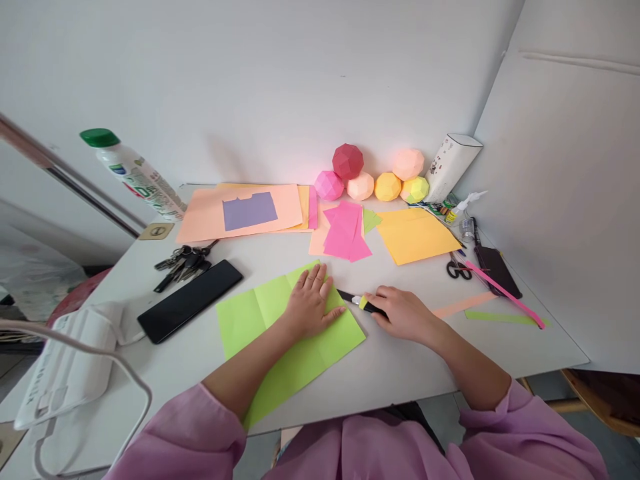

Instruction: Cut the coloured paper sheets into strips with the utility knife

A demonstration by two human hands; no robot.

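A creased sheet of light green paper (250,333) lies on the white table in front of me. My left hand (313,303) rests flat on it, fingers stretched out and slightly spread. In my right hand (400,312) is a utility knife (364,303) with a black and yellow handle. Its blade points left and meets the paper's right edge, close to my left fingers. Whether the blade is inside a fold or only against the edge, I cannot tell.
Behind the green paper lie pink paper pieces (345,230), a yellow sheet (417,235) and peach sheets (200,213). Faceted paper balls (348,162) sit by the wall. To the left are a phone (190,301), keys (185,267) and a bottle (140,177); scissors (457,268) lie right.
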